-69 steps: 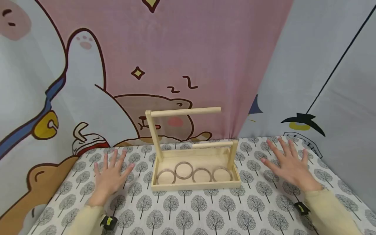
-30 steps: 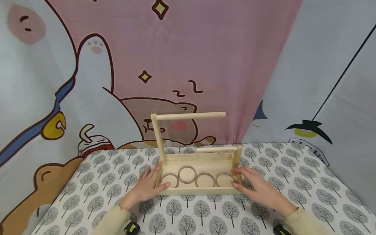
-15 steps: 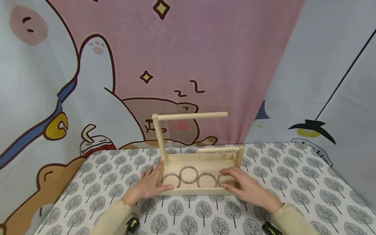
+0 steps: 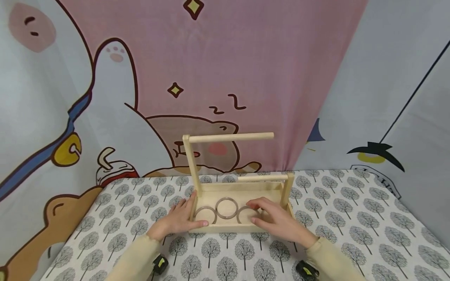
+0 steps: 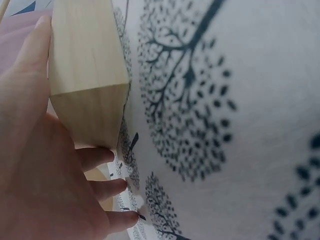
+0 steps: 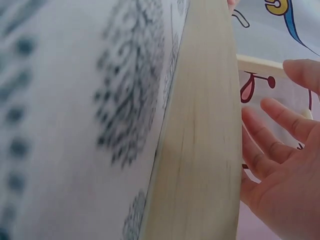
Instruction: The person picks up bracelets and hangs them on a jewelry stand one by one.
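Observation:
A pale wooden tray (image 4: 228, 229) with two posts sits mid-table. A tall dowel (image 4: 230, 137) and a lower dowel (image 4: 261, 178) extend sideways from the posts. Inside stand or lean several greyish-brown bangles: a left one (image 4: 205, 207), a middle one (image 4: 226, 198) and one (image 4: 238, 216) beside the right fingers; another is mostly hidden. The left hand (image 4: 175, 219) rests at the tray's front left corner, thumb on the front wall, straight fingers along the side. Over the tray's right half, the right hand (image 4: 277, 220) hovers with thumb and fingers apart, gripping nothing visible.
A white tablecloth (image 4: 226, 265) printed with dark trees covers the table. Behind it hangs a cartoon curtain (image 4: 218, 58). Black straps or small devices show under both wrists, one (image 4: 160, 263) at the left and one (image 4: 306, 269) at the right.
Both hands came in from the table's sides to the tray. The left hand then stayed at the corner, while the right hand moved leftward over the bangles.

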`<state>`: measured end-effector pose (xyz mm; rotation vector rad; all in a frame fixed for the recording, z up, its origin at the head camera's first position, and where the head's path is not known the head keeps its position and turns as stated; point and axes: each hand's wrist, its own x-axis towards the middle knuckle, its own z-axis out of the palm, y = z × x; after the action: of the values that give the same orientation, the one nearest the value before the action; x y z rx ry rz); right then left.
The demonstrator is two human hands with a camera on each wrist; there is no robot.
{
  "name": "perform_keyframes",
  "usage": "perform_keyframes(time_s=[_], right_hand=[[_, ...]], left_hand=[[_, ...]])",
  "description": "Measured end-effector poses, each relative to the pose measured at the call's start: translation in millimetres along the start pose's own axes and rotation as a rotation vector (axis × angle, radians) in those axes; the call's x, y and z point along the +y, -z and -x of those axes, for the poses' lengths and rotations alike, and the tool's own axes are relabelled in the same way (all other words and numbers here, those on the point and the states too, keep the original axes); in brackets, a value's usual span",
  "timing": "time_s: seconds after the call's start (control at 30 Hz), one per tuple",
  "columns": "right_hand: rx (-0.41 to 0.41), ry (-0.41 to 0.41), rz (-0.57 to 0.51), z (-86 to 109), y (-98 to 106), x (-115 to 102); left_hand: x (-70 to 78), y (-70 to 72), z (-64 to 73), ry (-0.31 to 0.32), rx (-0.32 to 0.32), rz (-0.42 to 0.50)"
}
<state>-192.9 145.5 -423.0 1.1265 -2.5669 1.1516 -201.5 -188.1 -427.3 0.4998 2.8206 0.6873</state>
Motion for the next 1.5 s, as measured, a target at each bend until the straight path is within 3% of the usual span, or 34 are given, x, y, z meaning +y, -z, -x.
perform_keyframes(time_s=[0.2, 0.33, 0.73, 1.07, 1.5], right_hand=[[-0.027, -0.051, -0.130, -9.5, -7, -4], [-0.020, -0.066, -0.134, -16.6, -11, -7], [-0.059, -0.081, -0.305, -40.5, -34, -5], [-0.042, -0.158, -0.342, -54.4, -48, 0], [-0.098, -0.197, -0.336, -71.5, -60, 4]], left_hand=[[-3.0, -1.0, -1.7, -0.002, 0.015, 0.030], [-3.5, -1.1, -1.9, -0.006, 0.021, 0.041], [-7.1, -3.7, -2.7, -0.009, -0.008, 0.077], [-4.1, -1.1, -2.2, 0.000, 0.006, 0.079], [-4.6, -1.2, -2.1, 0.007, 0.005, 0.105]])
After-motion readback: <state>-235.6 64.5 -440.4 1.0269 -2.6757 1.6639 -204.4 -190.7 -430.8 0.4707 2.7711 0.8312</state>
